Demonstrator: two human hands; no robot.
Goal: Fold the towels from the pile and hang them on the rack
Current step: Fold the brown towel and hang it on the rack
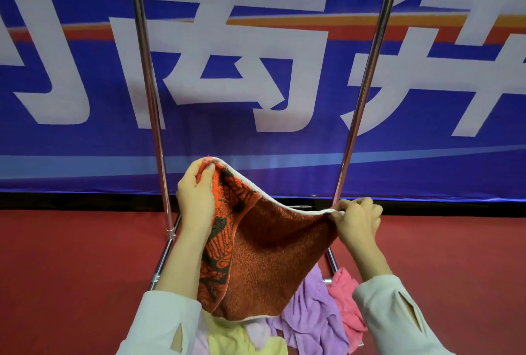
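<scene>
An orange and brown patterned towel hangs in the air between my hands, folded over on itself with a white edge along the top. My left hand pinches its upper left corner, held higher. My right hand pinches the upper right corner, lower. Below the towel lies the pile of purple, pink and yellow towels on the red floor. The metal rack stands just behind, its two shiny uprights rising to the top of the view; its top bar is mostly out of frame.
A large blue banner with white characters fills the wall behind the rack. The rack's base tubes run along the red floor on both sides of the pile. A dark cloth edge shows at the top right.
</scene>
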